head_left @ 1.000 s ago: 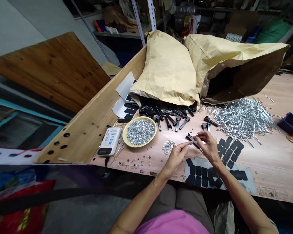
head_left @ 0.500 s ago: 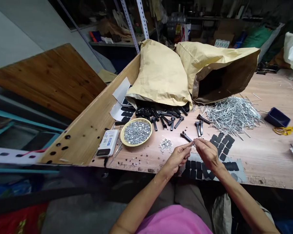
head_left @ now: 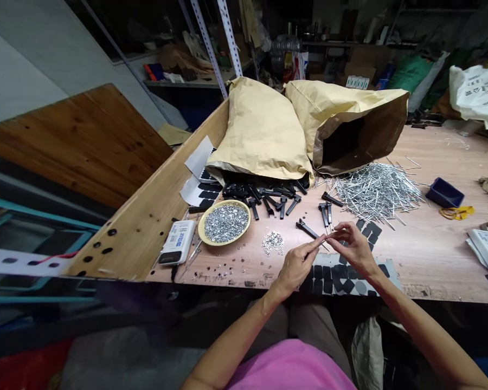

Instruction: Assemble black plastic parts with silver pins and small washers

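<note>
My left hand (head_left: 293, 270) and my right hand (head_left: 353, 246) meet over the table, fingertips touching. The left thumb and forefinger are pressed together, pointing forward. My right thumb and forefinger pinch at the same spot, with the other fingers curved. What they hold is too small to make out. A black T-shaped part (head_left: 307, 229) runs up to the fingertips; whether it is gripped or lies beneath them I cannot tell. Just beyond lie more black parts (head_left: 323, 214) with thin metal rods. Small metal nuts (head_left: 273, 243) lie loose left of my hands.
A yellow bowl (head_left: 200, 230) of metal nuts stands left, beside a white device (head_left: 178, 242). Two paper sacks (head_left: 264, 130) lie behind, with black parts spilling out. Metal rods (head_left: 380, 189) are heaped right, near a blue tray (head_left: 444, 193). Black pads (head_left: 329, 278) lie at the front.
The view has shifted slightly right. My right hand has turned and its fingers have loosened from a tighter curl, while my left hand stays nearly the same.
</note>
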{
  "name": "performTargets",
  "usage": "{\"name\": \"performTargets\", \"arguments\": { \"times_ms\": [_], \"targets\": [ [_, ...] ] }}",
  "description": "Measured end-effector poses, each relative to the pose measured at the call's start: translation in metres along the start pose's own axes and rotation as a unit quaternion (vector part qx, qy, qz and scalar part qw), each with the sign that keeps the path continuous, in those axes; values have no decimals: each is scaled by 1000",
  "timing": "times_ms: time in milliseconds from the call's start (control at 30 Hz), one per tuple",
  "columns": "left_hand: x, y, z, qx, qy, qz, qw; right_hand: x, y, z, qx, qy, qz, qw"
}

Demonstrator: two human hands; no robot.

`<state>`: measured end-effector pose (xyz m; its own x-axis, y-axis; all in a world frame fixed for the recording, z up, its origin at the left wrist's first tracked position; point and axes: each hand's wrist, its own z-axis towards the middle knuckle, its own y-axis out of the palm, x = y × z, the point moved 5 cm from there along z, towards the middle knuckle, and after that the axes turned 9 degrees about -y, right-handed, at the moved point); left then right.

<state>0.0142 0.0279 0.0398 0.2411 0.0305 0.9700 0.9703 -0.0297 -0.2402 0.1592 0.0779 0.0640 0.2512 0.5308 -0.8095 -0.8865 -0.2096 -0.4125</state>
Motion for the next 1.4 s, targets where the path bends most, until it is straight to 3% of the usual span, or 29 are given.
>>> {"name": "performTargets", "arguments": {
  "times_ms": [133,233,367,533,633,833,967,1133,1267,1400],
  "targets": [
    [1,0,-1,-3,42,58,997,9,3,1,-9,111,106,988],
    [1,-3,-1,1,46,30,998,6,7,1,-23,105,105,989],
    [0,-6,1,11,11,-43,999,-10,10,-1,-25,-9,-45,999],
    [-5,-6,3,12,-45,-140,989,-31,17,-8,39,-207,-207,955],
    [-10,-3,2,7,-82,-185,979,-32,20,-9,55,-237,-228,943],
    [-14,-6,4,-43,-169,-283,943,-15,14,-3,33,-144,-220,964],
    [-25,-29,5,8,-198,-297,934,21,8,-16,14,-66,-234,970],
    [-47,-46,-2,58,-229,-290,928,59,8,-63,-7,2,-229,973],
    [-55,-57,-7,99,-238,-289,922,63,-1,-85,3,37,-230,972],
    [-54,-69,-10,135,-226,-293,919,58,-35,-87,9,74,-269,960]
  ]
}}
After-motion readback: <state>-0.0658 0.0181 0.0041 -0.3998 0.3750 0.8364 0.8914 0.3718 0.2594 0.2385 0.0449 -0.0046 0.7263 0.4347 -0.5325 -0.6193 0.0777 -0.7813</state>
